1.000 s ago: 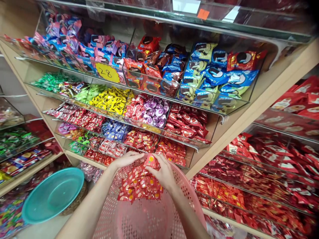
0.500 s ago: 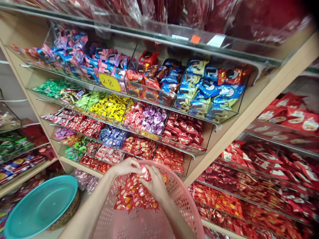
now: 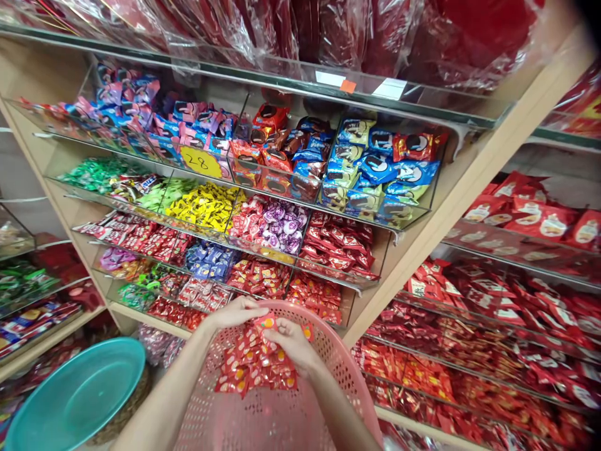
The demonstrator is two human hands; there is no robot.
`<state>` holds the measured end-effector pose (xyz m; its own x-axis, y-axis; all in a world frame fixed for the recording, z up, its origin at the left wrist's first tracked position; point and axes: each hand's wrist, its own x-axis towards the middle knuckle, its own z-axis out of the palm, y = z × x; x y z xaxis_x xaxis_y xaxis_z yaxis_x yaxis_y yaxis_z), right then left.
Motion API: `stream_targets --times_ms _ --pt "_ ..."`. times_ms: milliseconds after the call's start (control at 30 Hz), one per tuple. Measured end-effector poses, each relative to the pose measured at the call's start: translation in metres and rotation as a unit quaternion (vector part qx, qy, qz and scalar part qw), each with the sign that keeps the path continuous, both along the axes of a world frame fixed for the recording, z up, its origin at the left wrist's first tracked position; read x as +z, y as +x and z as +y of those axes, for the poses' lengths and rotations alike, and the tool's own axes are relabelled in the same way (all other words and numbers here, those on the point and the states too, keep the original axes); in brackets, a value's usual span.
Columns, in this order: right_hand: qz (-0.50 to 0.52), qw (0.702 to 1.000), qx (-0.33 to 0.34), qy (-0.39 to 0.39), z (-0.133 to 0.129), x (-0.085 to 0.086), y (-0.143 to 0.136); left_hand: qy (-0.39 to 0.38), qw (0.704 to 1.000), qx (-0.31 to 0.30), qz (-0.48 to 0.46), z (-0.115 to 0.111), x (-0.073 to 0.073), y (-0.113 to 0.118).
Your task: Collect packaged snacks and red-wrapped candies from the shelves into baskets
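Note:
A pink perforated plastic basket [image 3: 350, 382] is in front of me, with a pile of red candy packets [image 3: 253, 366] against its far inner wall. My left hand [image 3: 235, 313] is closed at the basket's far rim, thumb lying along it; its other fingers are partly hidden. Over the pile, my right hand [image 3: 298, 347] reaches in from the right and pinches a red candy packet [image 3: 267, 322] between thumb and fingers. That packet lies just below my left thumb. Another red packet [image 3: 307, 332] shows beside the right hand, by the basket wall.
A wooden shelf unit with clear bins of wrapped sweets [image 3: 206, 207] rises behind the basket. A yellow price tag [image 3: 201, 161] reads 28. To the left stands a turquoise basin [image 3: 79, 388]. Shelves of red packets [image 3: 498, 319] line the right side.
My left thumb has moved up off the packet to the basket rim. My right fingers have drawn together on the packet. The camera view has shifted slightly.

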<state>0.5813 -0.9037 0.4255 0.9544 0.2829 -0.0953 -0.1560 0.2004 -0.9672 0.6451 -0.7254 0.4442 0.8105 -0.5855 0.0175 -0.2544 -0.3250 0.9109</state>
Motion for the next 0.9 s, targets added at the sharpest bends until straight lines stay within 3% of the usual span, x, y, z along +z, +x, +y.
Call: stream_targets --times_ms 133,267,433,600,700,900 --pt "0.055 0.993 -0.055 0.091 -0.002 0.007 -0.002 -0.003 1.000 0.012 -0.004 -0.004 0.006 -0.004" --pt "0.078 0.982 -0.114 0.132 -0.006 0.006 -0.001 0.030 0.999 -0.013 -0.009 -0.005 0.008 -0.005" --pt "0.069 0.983 -0.121 0.117 -0.010 0.002 -0.003 0.035 0.999 -0.017 -0.005 -0.007 0.006 -0.003" --pt "0.078 0.992 -0.085 0.047 -0.016 0.004 -0.001 0.023 0.999 -0.016 0.021 -0.008 0.006 0.000" --pt "0.076 0.992 -0.101 0.014 -0.018 0.003 0.004 0.024 0.998 -0.018 0.052 -0.008 0.008 0.004" --pt "0.047 0.992 -0.108 0.049 -0.019 -0.002 0.008 0.008 0.999 -0.038 0.036 -0.007 0.009 0.006"
